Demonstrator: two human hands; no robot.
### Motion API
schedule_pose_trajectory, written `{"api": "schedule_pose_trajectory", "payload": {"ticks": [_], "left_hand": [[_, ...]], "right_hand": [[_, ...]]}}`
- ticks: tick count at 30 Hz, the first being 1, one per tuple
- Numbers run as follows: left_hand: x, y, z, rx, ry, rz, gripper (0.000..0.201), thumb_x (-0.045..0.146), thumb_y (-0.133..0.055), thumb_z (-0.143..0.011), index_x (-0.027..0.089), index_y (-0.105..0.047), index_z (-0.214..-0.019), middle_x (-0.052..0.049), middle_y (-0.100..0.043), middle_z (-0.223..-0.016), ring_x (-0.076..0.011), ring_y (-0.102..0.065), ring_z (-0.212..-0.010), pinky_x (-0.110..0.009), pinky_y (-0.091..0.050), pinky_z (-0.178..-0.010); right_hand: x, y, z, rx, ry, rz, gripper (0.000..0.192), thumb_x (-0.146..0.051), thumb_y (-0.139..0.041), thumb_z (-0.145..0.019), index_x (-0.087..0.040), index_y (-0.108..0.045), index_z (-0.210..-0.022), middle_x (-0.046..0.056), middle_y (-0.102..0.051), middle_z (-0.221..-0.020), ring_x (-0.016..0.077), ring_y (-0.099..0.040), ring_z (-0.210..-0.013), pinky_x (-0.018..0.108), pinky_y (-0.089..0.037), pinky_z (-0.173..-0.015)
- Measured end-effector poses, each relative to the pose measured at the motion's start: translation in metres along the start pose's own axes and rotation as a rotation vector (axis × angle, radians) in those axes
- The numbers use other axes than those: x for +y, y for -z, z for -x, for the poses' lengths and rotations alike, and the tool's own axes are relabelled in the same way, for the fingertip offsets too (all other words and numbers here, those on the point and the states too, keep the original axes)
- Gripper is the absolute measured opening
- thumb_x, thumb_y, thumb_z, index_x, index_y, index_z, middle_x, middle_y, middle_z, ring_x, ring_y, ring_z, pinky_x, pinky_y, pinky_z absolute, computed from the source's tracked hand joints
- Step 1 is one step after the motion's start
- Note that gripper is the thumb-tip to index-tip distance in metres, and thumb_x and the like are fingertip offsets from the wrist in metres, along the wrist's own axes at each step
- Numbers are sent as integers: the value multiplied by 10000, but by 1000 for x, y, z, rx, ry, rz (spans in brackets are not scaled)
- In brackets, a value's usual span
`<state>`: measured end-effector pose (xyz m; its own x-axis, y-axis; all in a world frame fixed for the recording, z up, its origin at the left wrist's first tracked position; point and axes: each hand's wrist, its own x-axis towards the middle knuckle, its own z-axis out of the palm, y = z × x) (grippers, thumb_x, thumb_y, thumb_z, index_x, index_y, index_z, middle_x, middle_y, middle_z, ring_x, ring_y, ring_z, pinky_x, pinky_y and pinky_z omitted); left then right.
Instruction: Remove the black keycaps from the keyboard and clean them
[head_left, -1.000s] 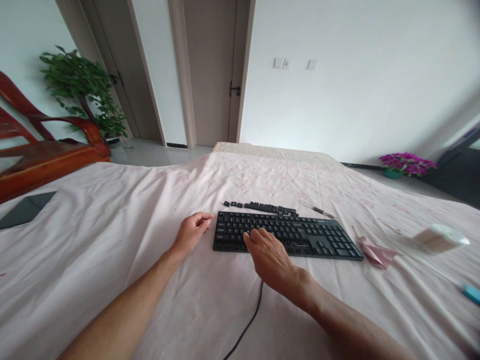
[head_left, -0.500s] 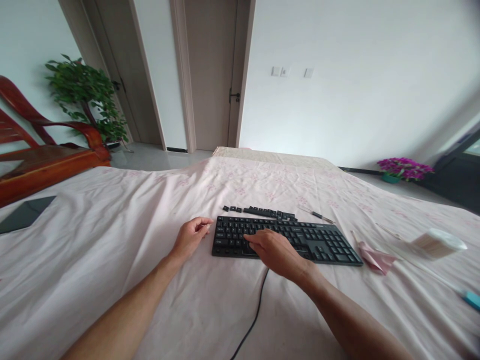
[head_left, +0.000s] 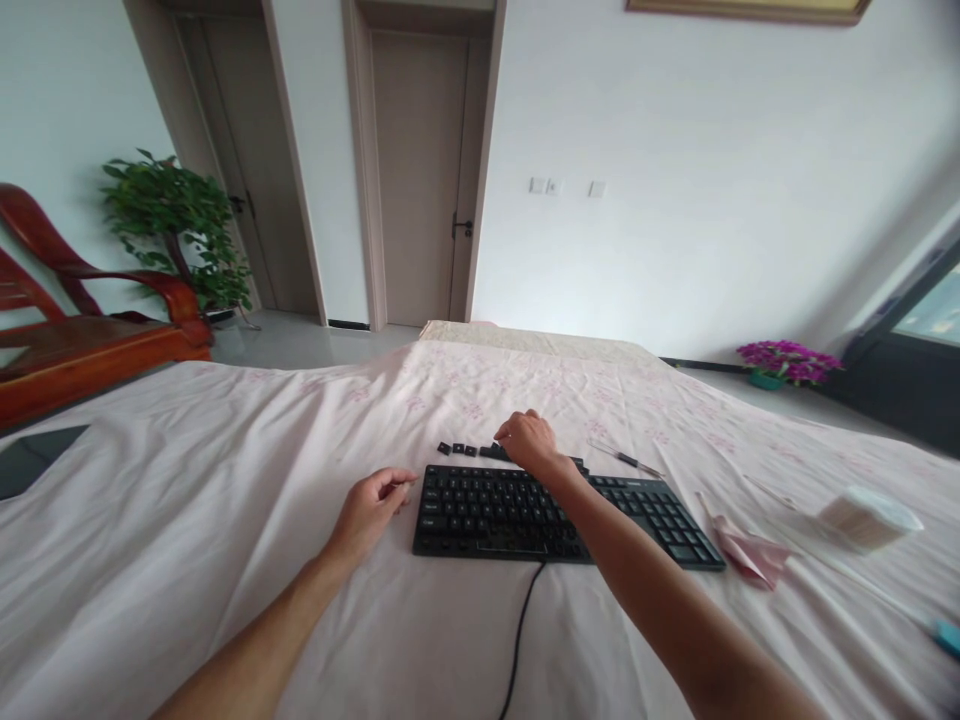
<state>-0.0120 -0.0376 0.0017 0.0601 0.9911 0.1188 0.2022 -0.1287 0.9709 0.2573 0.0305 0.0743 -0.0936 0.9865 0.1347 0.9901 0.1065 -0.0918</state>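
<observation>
A black keyboard [head_left: 480, 510] lies on the pink cloth, its lowest rows partly without keycaps. Beside its left end, my left hand [head_left: 375, 505] is closed in a pinch; a small pale bit shows between thumb and finger, too little to name. My right hand [head_left: 529, 440] reaches across the keyboard to the loose black keycaps behind it. Its fingertips are closed at one small keycap [head_left: 496, 446], and the hand hides part of that row. Several keycaps [head_left: 458, 449] lie to the left of it, and a long keycap [head_left: 491, 453] is partly covered.
Behind the keyboard lies a thin tool with a dark handle [head_left: 628, 460]. On the right are a pink cloth piece [head_left: 754, 555], a clear tub of cotton swabs [head_left: 870, 518] and a blue-ended stick [head_left: 946, 638]. The keyboard cable [head_left: 519, 630] runs toward me. A dark tablet [head_left: 37, 460] sits far left.
My right hand has moved from above the keyboard's keys forward to the loose keycaps behind it. The left hand stays by the keyboard's left end. The view has tilted up slightly.
</observation>
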Motion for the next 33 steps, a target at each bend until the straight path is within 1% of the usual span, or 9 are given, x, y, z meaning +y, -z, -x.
{"api": "schedule_pose_trajectory", "payload": {"ticks": [3,7,12,16,20,23,29,33], "left_hand": [[0,1,0,-3,-5,-14,305,356,-575,-765,181,-689,-987,-59,-712,-919,-182,-656,-738,-280,-498,-674],[0,1,0,-17,-8,-33,307,360,-567,-782,177,-680,-1000,-59,-708,-919,-179,-650,-743,-279,-489,-682],[0,1,0,-16,2,-20,312,367,-571,-776,174,-682,-995,-64,-706,-926,-186,-648,-752,-281,-490,-677],[0,1,-1,-7,1,-17,316,370,-575,-767,175,-688,-988,-62,-708,-920,-188,-648,-750,-281,-492,-670],[2,1,0,-13,2,-35,322,366,-562,-778,163,-679,-999,-63,-699,-930,-181,-641,-754,-280,-492,-682],[4,0,0,-16,9,-45,321,359,-550,-785,155,-672,-1000,-60,-694,-918,-172,-633,-747,-274,-490,-681],[1,1,-1,-16,7,-31,319,350,-557,-776,159,-674,-1003,-64,-694,-960,-171,-641,-755,-271,-499,-680],[0,1,-1,-16,11,-25,330,356,-565,-769,154,-676,-1004,-68,-700,-932,-178,-648,-754,-274,-506,-673]], "right_hand": [[-3,-7,-10,-13,-6,29,213,-180,-566,-780,-237,-761,-848,88,-677,-1043,257,-475,-1065,343,-346,-869],[-5,-16,-22,-31,-28,55,196,-200,-571,-769,-184,-756,-830,134,-670,-1035,281,-473,-1060,369,-335,-871],[-5,-23,-32,-53,-75,46,201,-243,-592,-758,-184,-757,-857,128,-693,-985,279,-494,-1043,351,-349,-847],[-4,-26,-38,-68,-89,27,217,-295,-605,-767,-224,-757,-904,97,-708,-944,249,-519,-1023,311,-360,-819],[-4,-29,-42,-57,-71,37,208,-326,-609,-788,-273,-749,-933,63,-715,-934,226,-535,-1021,302,-339,-843],[-5,-31,-42,-33,-38,67,203,-314,-610,-804,-281,-738,-958,60,-711,-963,218,-535,-1037,303,-310,-871],[-10,-29,-44,-51,21,130,154,-284,-645,-789,-243,-747,-896,93,-710,-943,237,-540,-1031,321,-300,-868],[-14,-30,-46,-60,28,144,158,-246,-637,-786,-195,-749,-885,133,-703,-960,265,-530,-1049,347,-305,-871]]}}
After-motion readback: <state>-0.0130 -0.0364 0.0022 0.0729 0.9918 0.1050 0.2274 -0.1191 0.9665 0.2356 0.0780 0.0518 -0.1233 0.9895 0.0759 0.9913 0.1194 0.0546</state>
